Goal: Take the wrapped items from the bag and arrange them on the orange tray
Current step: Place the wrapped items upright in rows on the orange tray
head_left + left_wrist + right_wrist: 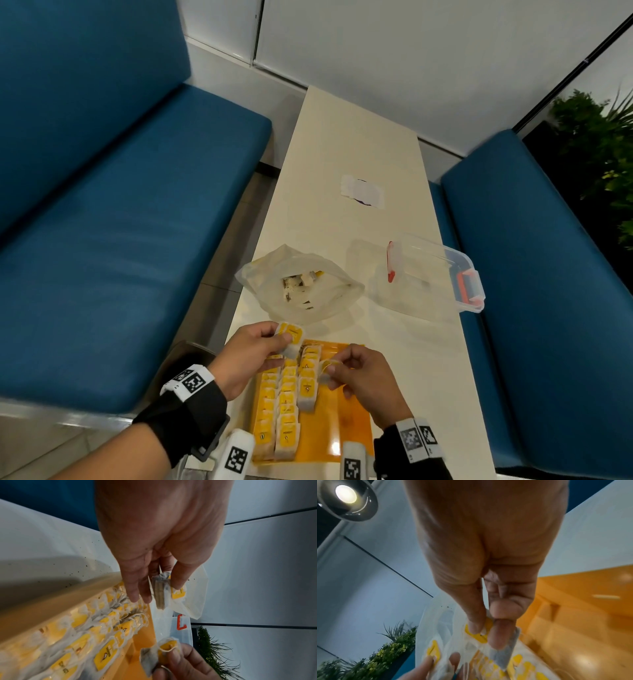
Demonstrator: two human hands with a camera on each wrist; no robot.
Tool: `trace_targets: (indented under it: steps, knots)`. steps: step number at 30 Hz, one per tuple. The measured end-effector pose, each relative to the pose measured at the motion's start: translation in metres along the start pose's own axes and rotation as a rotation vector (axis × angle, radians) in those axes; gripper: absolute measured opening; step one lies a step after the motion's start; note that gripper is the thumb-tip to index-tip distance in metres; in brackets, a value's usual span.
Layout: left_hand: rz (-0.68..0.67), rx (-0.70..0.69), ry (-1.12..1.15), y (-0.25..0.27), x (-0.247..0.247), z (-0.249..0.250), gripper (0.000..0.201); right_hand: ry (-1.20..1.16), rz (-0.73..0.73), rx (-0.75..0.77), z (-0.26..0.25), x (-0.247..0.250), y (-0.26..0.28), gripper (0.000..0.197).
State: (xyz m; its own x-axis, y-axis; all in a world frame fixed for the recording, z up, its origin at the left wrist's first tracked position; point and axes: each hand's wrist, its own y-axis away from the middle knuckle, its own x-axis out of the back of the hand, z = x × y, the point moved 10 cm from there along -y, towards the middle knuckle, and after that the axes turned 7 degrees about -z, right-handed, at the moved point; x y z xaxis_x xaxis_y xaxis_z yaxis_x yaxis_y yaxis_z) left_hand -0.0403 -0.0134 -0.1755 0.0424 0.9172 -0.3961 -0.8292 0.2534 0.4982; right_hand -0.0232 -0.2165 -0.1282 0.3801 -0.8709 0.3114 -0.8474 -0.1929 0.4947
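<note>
My left grip (251,356) pinches a small stack of wrapped items (291,337) above the orange tray (346,421), feeding my right grip (363,380), which pinches one packet (325,371) over the tray's unfinished row.

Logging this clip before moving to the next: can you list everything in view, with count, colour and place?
Long cream table: one, between the benches.
Blue padded benches: two, either side.
Flat orange tray: one, near table end.
Yellow-labelled wrapped tea bags: many, in rows on the tray's left part.
Translucent plastic bag: one, open, beyond the tray, more bags inside.
Clear plastic box with red clips: one, right of the bag.
White paper patch: one, mid-table.
Green plant: one, far right.
Left hand: holds a small stack of bags.
Right hand: fingers pinch one bag.
</note>
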Motion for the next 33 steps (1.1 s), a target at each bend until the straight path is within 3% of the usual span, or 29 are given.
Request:
trace_targets:
  steps: [16, 33]
  knots:
    - [0.006, -0.015, -0.003, 0.0, -0.002, 0.0, 0.016, 0.087, -0.106, -0.311, 0.079, -0.043, -0.005, 0.014]
    - [-0.012, -0.009, -0.037, -0.002, -0.003, -0.003, 0.016, 0.018, 0.007, -0.275, 0.085, -0.049, -0.014, 0.017]
